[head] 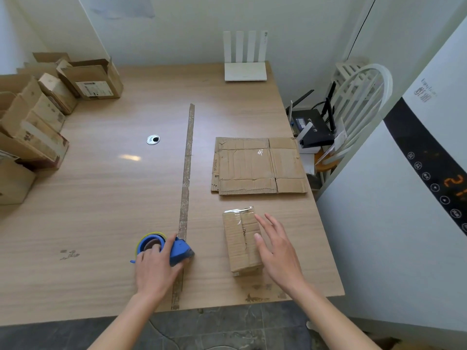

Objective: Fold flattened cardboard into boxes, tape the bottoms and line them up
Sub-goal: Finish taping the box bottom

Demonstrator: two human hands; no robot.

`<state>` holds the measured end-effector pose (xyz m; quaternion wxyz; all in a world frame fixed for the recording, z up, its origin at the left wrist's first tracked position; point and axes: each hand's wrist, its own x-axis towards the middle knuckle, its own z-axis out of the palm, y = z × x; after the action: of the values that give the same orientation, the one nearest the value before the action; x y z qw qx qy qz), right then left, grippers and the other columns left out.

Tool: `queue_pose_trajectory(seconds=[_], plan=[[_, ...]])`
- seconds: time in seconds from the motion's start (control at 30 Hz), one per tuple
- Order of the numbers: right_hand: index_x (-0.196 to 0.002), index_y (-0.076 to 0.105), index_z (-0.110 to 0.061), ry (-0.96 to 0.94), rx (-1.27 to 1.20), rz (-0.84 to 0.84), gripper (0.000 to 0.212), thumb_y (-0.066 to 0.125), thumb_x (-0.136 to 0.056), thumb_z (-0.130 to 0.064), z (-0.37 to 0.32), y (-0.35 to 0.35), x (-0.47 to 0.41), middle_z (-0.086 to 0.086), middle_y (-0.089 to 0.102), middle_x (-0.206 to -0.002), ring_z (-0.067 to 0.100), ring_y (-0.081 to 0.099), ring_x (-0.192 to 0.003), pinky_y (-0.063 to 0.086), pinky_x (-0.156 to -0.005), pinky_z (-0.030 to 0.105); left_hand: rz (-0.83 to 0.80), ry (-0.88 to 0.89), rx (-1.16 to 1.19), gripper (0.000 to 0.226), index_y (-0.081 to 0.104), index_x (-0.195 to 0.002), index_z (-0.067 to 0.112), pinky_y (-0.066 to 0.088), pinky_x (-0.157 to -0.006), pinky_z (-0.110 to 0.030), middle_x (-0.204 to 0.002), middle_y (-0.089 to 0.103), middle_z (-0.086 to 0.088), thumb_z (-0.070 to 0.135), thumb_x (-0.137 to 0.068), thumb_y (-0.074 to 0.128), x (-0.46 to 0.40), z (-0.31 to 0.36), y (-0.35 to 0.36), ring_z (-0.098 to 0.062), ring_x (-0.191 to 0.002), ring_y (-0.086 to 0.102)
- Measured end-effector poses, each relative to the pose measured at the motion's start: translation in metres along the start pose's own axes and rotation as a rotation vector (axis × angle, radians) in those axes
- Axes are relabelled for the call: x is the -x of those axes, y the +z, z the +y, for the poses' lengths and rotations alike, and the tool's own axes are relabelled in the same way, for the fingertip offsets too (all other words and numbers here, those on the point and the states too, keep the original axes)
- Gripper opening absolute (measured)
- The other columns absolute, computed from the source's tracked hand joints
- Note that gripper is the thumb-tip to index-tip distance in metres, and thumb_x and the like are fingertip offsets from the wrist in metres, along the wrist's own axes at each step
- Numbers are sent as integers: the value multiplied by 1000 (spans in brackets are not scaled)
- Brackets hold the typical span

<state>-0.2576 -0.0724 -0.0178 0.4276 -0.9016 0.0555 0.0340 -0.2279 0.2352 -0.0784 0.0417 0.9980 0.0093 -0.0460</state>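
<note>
taping done: left hand [154,266] grips dispenser [164,248]; right hand [275,246], fingers spread, reaches box [241,242] to line up.

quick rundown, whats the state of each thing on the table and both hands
small box: folded up, clear tape along its seam, lying on the table
flat cardboard: unfolded, lying flat behind the small box
tape dispenser: on the table, gripped
left hand: holds the tape dispenser
right hand: fingers spread, at the small box's right edge
finished boxes: folded, lined up at left
</note>
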Motion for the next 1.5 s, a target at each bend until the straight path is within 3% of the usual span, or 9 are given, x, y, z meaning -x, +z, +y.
queue_pose_trajectory(seconds=[0.2,0.4,0.6,0.73,0.8,0.93,1.07,1.17,1.5], plan=[[-153,43,-27,-128,17,118,51,55,-104,-22,-17,-2,-9,-16,38,-154,-4,34,-142,32,-112,14,-44,92,361,61,42,-129,45,49,-65,-36,-99,61,16,72,-78,60,-15,14,-48,-19,-85,63],[-147,51,-29,-61,-382,-292,42,56,-105,-26,-79,13,-34,-18,54,-139,-6,50,-129,44,-112,26,47,338,488,61,52,-117,40,50,-60,-30,-92,63,22,75,-69,63,-32,37,-110,-7,-72,61],[-110,72,-45,-23,-500,-301,30,52,-98,-26,-95,10,-44,-18,69,-114,4,63,-114,50,-106,39,66,395,480,61,55,-119,41,51,-61,-30,-93,65,23,75,-69,63,-36,33,-131,-6,-73,61],[-110,78,-38,-16,-544,-339,26,59,-93,-45,-91,8,-47,-13,66,-114,5,63,-114,51,-106,38,78,449,484,60,57,-119,38,51,-63,-31,-100,64,25,72,-71,65,-32,33,-131,-5,-78,60],[-113,78,-33,-6,-580,-329,27,69,-92,-48,-86,7,-46,-10,69,-113,8,66,-112,54,-101,35,67,463,503,60,57,-121,36,52,-62,-32,-97,65,23,70,-72,66,-31,33,-129,-5,-75,60],[-98,82,-29,27,-651,-217,14,72,-97,-19,-79,12,-40,9,76,-104,17,73,-99,61,-86,36,33,516,508,65,51,-127,38,52,-60,-27,-95,67,20,76,-75,63,-29,37,-126,-4,-70,61],[-95,83,-22,105,-562,-124,13,70,-98,-19,-67,6,-29,1,79,-92,18,74,-89,62,-72,30,14,577,452,69,49,-129,40,40,-55,-12,-89,69,19,84,-76,52,-23,56,-121,0,-60,55],[-86,83,-22,189,-457,-72,15,72,-96,-18,-51,-5,-14,-1,76,-75,11,68,-70,57,-61,25,-47,587,394,73,50,-131,42,42,-56,-16,-86,71,17,88,-75,45,-22,64,-118,-2,-60,55],[-82,79,-27,365,-300,19,12,75,-94,-26,2,-43,28,3,75,-71,11,70,-63,61,-65,24,-303,455,262,61,53,-133,49,48,-65,-18,-85,65,21,80,-81,52,-1,33,-107,-1,-71,61]])
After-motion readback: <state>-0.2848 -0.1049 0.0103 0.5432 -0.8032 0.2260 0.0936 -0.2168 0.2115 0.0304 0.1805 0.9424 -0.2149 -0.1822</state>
